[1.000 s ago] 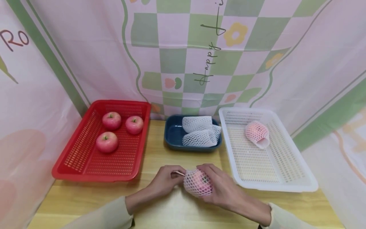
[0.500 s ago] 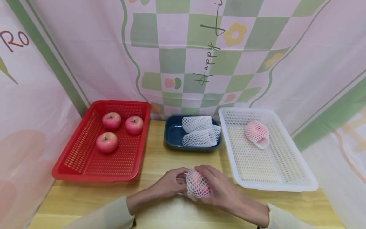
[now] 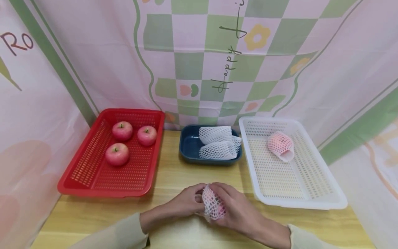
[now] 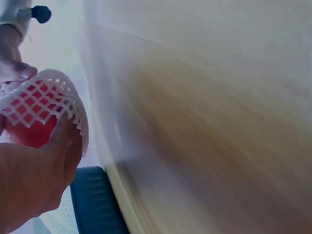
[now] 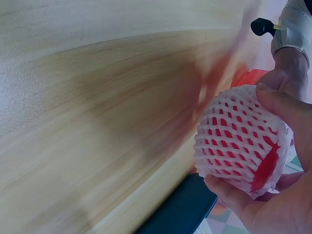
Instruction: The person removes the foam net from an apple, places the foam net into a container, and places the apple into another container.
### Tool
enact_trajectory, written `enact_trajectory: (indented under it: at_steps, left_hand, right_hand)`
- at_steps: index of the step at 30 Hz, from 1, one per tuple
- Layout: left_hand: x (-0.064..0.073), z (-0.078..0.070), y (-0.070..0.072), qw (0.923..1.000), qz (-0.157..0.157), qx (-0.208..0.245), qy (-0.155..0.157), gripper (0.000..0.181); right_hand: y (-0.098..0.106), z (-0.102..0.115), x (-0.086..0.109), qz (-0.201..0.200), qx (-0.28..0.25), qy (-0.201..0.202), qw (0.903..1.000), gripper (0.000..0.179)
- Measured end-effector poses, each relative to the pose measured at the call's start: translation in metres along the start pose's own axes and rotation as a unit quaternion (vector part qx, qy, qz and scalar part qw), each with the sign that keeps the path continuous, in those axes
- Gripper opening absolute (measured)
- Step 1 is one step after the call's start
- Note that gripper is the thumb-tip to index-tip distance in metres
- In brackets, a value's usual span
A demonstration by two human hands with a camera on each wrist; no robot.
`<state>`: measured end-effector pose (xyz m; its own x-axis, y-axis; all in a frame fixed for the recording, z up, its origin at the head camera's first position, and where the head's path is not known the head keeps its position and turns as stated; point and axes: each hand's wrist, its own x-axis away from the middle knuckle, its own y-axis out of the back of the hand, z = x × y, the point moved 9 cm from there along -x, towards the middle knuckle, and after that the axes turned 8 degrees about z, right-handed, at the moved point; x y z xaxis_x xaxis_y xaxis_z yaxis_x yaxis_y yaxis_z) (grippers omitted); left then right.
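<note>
In front of me an apple [image 4: 31,134] sits inside a white foam net sleeve [image 3: 213,204]. My right hand [image 3: 242,211] grips the netted apple from the right, thumb and fingers spread around it in the right wrist view. From the other side my left hand [image 3: 184,203] holds the sleeve's edge, its fingers [image 4: 62,134] hooked at the rim in the left wrist view. Bare red skin shows beside that rim. My hands partly cover the apple in the head view.
At left stands a red basket [image 3: 102,192] with three bare apples [image 3: 117,154]. A dark blue tray [image 3: 190,147] at the back centre holds several foam net sleeves [image 3: 215,135]. To the right, a white basket [image 3: 298,204] contains one netted apple [image 3: 281,145].
My left hand has moved right and closer to my right hand. The netted apple has turned between them, and more of it is now covered by my fingers.
</note>
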<state>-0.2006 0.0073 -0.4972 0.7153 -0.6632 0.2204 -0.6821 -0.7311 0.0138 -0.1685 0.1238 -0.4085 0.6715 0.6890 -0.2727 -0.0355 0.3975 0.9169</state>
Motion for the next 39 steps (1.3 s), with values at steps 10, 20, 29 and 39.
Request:
enact_trajectory:
  at_steps: [10, 20, 29, 39]
  left_hand:
    - [0.009, -0.004, 0.005, 0.9985, -0.01, 0.051, -0.018, 0.063]
    - [0.016, -0.004, 0.012, 0.9927, -0.011, 0.12, 0.001, 0.073]
    - [0.02, -0.005, 0.016, 0.9904, -0.004, 0.138, 0.003, 0.073]
    - [0.026, -0.005, 0.022, 0.9903, -0.009, 0.138, 0.004, 0.075]
  right_hand:
    - [0.006, 0.001, -0.003, 0.004, -0.024, 0.015, 0.9996, 0.095]
    - [0.015, -0.003, -0.002, -0.001, -0.043, 0.033, 0.9985, 0.084]
    - [0.021, -0.005, 0.0, -0.008, -0.068, 0.046, 0.9966, 0.066]
    - [0.031, -0.003, 0.002, -0.049, -0.108, 0.087, 0.9891, 0.037]
